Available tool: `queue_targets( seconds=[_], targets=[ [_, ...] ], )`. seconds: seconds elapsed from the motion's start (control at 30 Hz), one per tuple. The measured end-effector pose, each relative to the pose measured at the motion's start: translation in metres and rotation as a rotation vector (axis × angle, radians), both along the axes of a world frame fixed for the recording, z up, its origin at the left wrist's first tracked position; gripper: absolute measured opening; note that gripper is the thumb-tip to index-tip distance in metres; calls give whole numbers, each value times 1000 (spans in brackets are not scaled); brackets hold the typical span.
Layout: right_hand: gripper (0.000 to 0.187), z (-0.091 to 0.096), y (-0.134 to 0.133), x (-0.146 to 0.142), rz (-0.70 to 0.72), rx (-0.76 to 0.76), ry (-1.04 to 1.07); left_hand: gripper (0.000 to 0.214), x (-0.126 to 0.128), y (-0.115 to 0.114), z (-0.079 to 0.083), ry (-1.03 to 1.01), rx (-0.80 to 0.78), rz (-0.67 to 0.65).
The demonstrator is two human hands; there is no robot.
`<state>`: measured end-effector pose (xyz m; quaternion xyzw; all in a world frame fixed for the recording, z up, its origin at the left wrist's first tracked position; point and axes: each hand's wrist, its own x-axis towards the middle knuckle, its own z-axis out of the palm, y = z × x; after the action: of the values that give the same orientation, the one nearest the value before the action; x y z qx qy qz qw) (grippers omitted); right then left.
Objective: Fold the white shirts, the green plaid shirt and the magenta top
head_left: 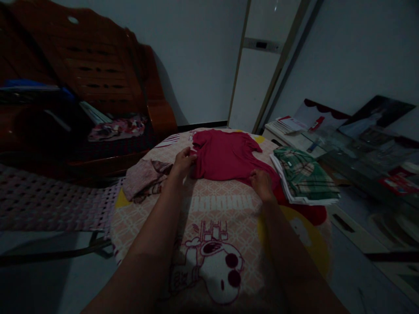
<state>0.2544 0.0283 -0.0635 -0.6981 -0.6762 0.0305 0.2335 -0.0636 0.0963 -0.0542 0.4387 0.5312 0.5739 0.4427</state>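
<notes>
A dark pink short-sleeved shirt (224, 155) lies spread on a round table covered with a patterned cloth (225, 213). Its sleeves point toward the far side. My left hand (184, 162) pinches the shirt's left edge between thumb and fingers. At the near right part of the shirt, my right hand (261, 183) has its fingers curled down on the fabric. Close to my left forearm sits a crumpled pale pinkish garment (145, 178). Right of the shirt is a stack of folded clothes with a green plaid garment (303, 172) on top and white ones beneath.
A carved wooden bench (101, 65) with cloth on its seat stands at the back left, above a woven lounger (59, 198). A tall white cabinet-like unit (258, 78) is at the back. Along the right runs a glass-topped stand (363, 152) holding papers and boxes.
</notes>
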Motion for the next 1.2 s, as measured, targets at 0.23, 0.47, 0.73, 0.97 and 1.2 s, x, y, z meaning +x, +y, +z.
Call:
queue_targets(
  seconds=[0.23,0.47,0.73,0.97,1.2],
  targets=[
    [15,18,-4,-11,275,-30,114,51,-8,5,-15,315,-18,-76],
    [38,-10,-4,-7,198,-4,-151,62,-9,-4,-4,298,4,-226],
    [37,-10,4,7,92,19,18,38,-7,2,-3,-76,-86,15],
    [45,-10,1,7,113,8,-36,74,-16,0,-10,34,-73,-268],
    [41,-11,3,8,93,52,33,68,-31,-9,-2,177,-49,-362]
  ],
)
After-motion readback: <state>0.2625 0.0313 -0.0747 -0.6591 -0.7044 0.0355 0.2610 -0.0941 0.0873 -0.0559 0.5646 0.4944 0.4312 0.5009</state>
